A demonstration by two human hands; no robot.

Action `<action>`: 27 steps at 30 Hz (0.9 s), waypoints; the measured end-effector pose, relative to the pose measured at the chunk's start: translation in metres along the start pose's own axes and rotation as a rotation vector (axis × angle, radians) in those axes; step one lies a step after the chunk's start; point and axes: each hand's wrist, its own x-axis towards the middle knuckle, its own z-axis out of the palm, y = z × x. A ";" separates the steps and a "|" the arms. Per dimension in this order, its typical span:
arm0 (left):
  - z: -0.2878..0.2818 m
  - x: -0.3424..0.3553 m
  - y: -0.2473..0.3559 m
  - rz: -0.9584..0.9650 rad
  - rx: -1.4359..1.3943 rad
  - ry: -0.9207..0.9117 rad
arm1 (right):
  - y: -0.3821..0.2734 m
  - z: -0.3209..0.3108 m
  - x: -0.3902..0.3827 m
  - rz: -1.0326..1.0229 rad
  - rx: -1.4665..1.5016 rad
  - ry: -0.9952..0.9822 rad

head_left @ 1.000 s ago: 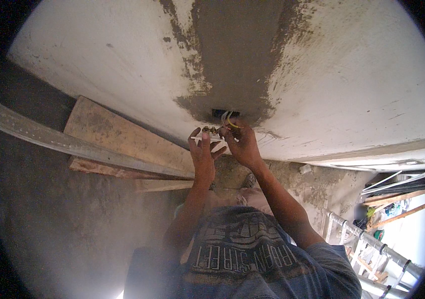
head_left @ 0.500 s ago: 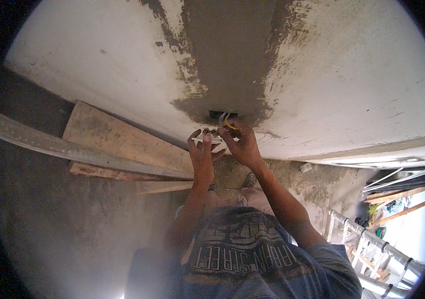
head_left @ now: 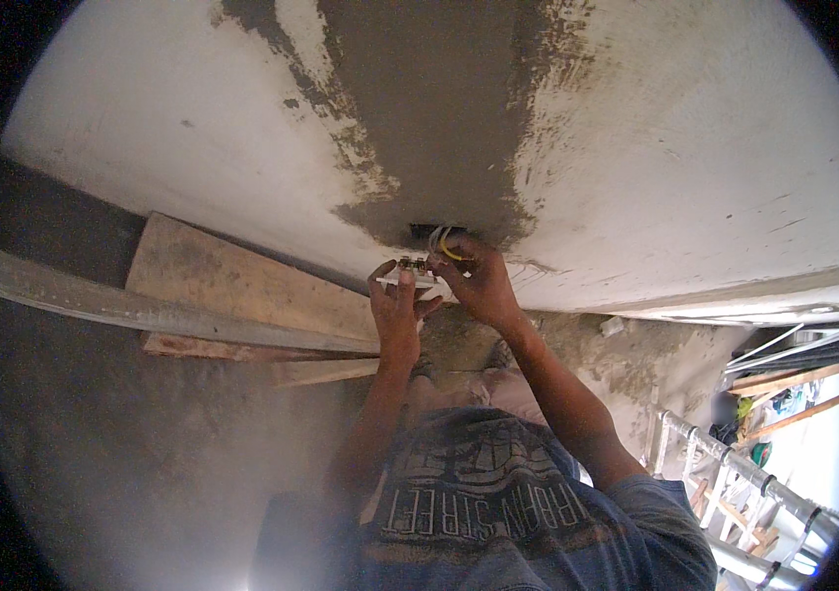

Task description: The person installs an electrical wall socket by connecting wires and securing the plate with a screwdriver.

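Note:
My left hand [head_left: 395, 310] grips a small white electrical fitting [head_left: 395, 280] with brass terminals [head_left: 412, 264] facing up. My right hand [head_left: 479, 286] is closed on wires [head_left: 447, 241], one of them yellow, the others pale, at the right end of the terminals. These wires come out of a dark rectangular wall box [head_left: 421, 231] in a vertical strip of grey render [head_left: 419, 118] on the white wall [head_left: 695, 177]. The fingertips of my right hand are small and partly hidden among the wires.
At the left, a long metal bar [head_left: 85, 295] lies across wooden boards [head_left: 193, 256] along the wall's foot. A dusty concrete floor [head_left: 626, 355] runs below. At the right are a scaffold or ladder frame [head_left: 764, 483], timber lengths [head_left: 799, 379] and white tubes [head_left: 799, 340].
The wall, render strip and box have shifted slightly down and left in the picture. My hands keep their grip on the fitting and wires, with only slight finger movement.

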 end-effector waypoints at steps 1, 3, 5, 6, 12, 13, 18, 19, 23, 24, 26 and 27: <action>-0.001 0.001 -0.001 -0.009 0.002 0.002 | 0.000 0.000 0.000 0.005 -0.003 0.001; -0.005 0.003 -0.006 -0.027 0.007 0.005 | 0.002 0.000 -0.001 0.050 -0.018 -0.018; -0.005 0.005 -0.006 -0.103 -0.006 0.047 | 0.003 -0.001 -0.001 0.078 -0.014 -0.029; -0.005 0.005 -0.006 -0.141 -0.014 0.069 | 0.001 -0.001 -0.001 0.082 -0.003 -0.033; -0.001 0.007 0.001 -0.180 0.007 0.005 | 0.002 -0.006 0.000 -0.032 -0.086 0.007; 0.000 0.006 0.003 -0.176 0.018 0.011 | -0.002 -0.007 0.001 -0.038 -0.103 0.007; -0.003 0.002 0.001 -0.101 -0.019 -0.021 | -0.013 -0.014 0.000 -0.036 -0.174 -0.032; -0.001 0.000 0.000 -0.064 0.008 0.004 | -0.012 -0.015 -0.001 -0.049 -0.185 -0.029; 0.008 -0.002 -0.002 -0.009 0.139 0.047 | -0.003 -0.016 -0.002 0.059 -0.107 -0.033; 0.007 -0.003 -0.002 -0.015 0.174 0.051 | 0.003 -0.013 -0.002 0.063 -0.109 -0.023; 0.009 -0.005 -0.001 -0.010 0.171 0.071 | 0.008 -0.010 -0.002 0.044 -0.098 -0.014; 0.010 -0.005 -0.001 -0.010 0.172 0.080 | 0.009 -0.010 -0.001 0.024 -0.083 -0.012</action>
